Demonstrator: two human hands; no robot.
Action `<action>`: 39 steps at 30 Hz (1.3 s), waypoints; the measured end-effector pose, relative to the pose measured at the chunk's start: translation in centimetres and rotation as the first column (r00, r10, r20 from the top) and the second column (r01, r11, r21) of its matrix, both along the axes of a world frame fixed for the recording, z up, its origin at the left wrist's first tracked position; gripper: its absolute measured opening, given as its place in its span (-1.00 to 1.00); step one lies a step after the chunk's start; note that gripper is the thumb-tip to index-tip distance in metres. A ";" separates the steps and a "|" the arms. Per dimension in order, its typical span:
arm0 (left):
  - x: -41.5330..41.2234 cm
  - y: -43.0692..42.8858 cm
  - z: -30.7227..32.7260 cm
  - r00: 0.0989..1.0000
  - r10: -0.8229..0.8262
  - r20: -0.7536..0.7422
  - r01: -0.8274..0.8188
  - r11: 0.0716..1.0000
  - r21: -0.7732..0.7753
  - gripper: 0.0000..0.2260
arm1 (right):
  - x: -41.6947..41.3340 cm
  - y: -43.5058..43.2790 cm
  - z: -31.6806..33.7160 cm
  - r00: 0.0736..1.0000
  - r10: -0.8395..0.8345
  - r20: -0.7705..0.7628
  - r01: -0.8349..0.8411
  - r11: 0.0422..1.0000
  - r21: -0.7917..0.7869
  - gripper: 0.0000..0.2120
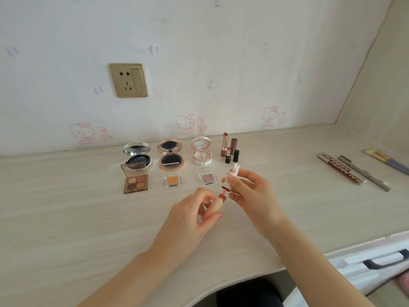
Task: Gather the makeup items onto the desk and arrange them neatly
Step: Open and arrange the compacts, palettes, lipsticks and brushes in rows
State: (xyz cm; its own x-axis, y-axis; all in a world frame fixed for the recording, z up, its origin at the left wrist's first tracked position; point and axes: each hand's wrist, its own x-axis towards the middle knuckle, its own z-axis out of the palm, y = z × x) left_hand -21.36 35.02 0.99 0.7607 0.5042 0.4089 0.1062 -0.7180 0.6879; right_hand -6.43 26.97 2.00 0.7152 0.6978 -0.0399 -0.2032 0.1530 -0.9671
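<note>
The wall (221, 52) is pale with pink cat pictures on it. Under it is the long pale desk (66, 218). Two bare arms reach over the near side of the desk. The left hand (190, 213) has its fingers curled round a gloss tube (215, 203) and holds it up off the desk. The right hand (252, 196) pinches the cap (232, 176), which has a little bunny on top. A thin wand (224, 191) under the cap reaches to the red mouth of the gloss tube. A gold socket (129, 80) sits on the wall at the left. Three open round boxes stand in a row near the wall: a silver compact (137, 156), a gold compact (170, 154) and a white compact (202, 151). An open brown palette (135, 179) lies just in front of the silver one. Far to the right lie a brown tube (340, 169), a grey pencil (365, 173) beside it, and some brushes (386, 160) nearer the wall. Right of the white compact, two lipsticks (225, 144) stand up with their caps beside them. A small orange pan (172, 180) lies in front of the gold compact. A small pink pan (207, 179) lies in front of the white one, just left of the cap.
</note>
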 end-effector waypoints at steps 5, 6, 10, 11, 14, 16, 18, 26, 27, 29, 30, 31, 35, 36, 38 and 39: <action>2.3 -1.1 0.0 0.996 -0.055 -0.070 0.053 0.998 -0.019 -0.69 | 2.9 -0.5 1.1 0.997 0.037 0.067 -0.030 0.995 -0.097 -0.80; 2.8 -1.3 0.0 0.994 -0.062 -0.087 0.061 0.998 -0.004 -0.67 | 3.6 -0.6 1.3 0.995 0.044 0.086 -0.034 0.992 -0.118 -0.78; 4.4 -1.6 -0.3 0.988 -0.083 -0.129 0.098 0.989 0.114 -0.64 | 5.8 -0.6 1.6 0.984 0.082 0.156 -0.048 0.977 -0.207 -0.80; 4.7 -1.6 -0.4 0.986 -0.086 -0.141 0.108 0.982 0.157 -0.64 | 6.2 -0.5 1.6 0.981 0.094 0.171 -0.054 0.972 -0.229 -0.81; 5.6 -1.2 -0.8 0.989 -0.087 -0.121 0.123 0.936 0.331 -0.75 | 7.4 -0.1 1.4 0.969 0.141 0.201 -0.078 0.954 -0.290 -0.81; 6.0 -1.1 -0.9 0.991 -0.075 -0.108 0.112 0.912 0.395 -0.86 | 7.8 0.4 1.3 0.960 0.179 0.216 -0.100 0.937 -0.333 -0.82; 6.4 -0.8 -1.3 0.993 -0.046 -0.108 0.088 0.896 0.435 -0.89 | 8.0 1.0 1.1 0.953 0.203 0.224 -0.108 0.921 -0.375 -0.83; 6.8 0.1 -2.4 0.997 0.014 -0.074 0.022 0.887 0.461 -0.89 | 8.7 3.1 1.1 0.895 0.281 0.345 -0.080 0.864 -0.498 -0.91; 6.8 0.1 -2.4 0.997 0.018 -0.076 0.019 0.892 0.452 -0.89 | 8.7 3.4 1.0 0.883 0.286 0.373 -0.061 0.856 -0.514 -0.93; 7.0 0.3 -2.5 0.996 0.030 -0.085 0.010 0.898 0.441 -0.89 | 8.8 3.9 0.9 0.858 0.287 0.425 -0.018 0.845 -0.535 -0.94; 7.1 0.3 -2.6 0.995 0.038 -0.088 0.004 0.899 0.438 -0.89 | 8.8 4.1 0.7 0.849 0.286 0.444 0.000 0.841 -0.541 -0.94; 7.1 0.3 -2.6 0.995 0.045 -0.088 -0.003 0.900 0.436 -0.90 | 8.9 4.3 0.7 0.843 0.283 0.458 0.013 0.839 -0.543 -0.93; 7.4 0.3 -2.8 0.995 0.058 -0.079 -0.018 0.899 0.437 -0.89 | 8.8 4.7 0.4 0.788 0.280 0.548 0.099 0.821 -0.562 -0.88; 7.5 0.3 -2.8 0.995 0.060 -0.080 -0.019 0.899 0.438 -0.88 | 8.8 4.8 0.4 0.771 0.287 0.568 0.116 0.814 -0.569 -0.88; 7.6 0.4 -2.8 0.995 0.067 -0.080 -0.024 0.894 0.447 -0.88 | 8.7 4.8 0.4 0.760 0.297 0.579 0.123 0.808 -0.576 -0.89; 7.7 0.4 -2.9 0.995 0.070 -0.077 -0.028 0.891 0.453 -0.88 | 8.7 4.8 0.4 0.759 0.297 0.580 0.123 0.809 -0.575 -0.89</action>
